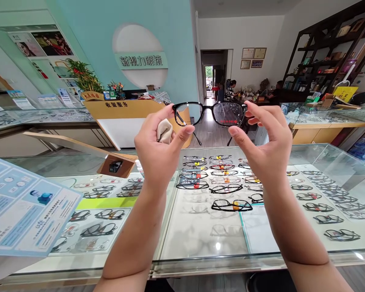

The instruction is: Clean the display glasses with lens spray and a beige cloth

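Both hands hold up a pair of black-framed eyeglasses [207, 108] above a glass display case, one hand at each end of the frame. My left hand [159, 140] grips the left end and also has a folded beige cloth [164, 132] tucked against its palm. The fingers of my right hand [266, 140] pinch the right end by the hinge, with the thumb near the lower rim. Red lettering shows on the right lens. The temples hang open beneath the frame, pointing away from me.
Under the glass of the display case [200, 255] lie several rows of eyeglasses [232, 205]. A blue printed leaflet [27, 207] stands at the left, near a tilted mirror [117, 165]. Behind is a yellow-and-white counter [121, 125]; people [230, 91] sit at a far table.
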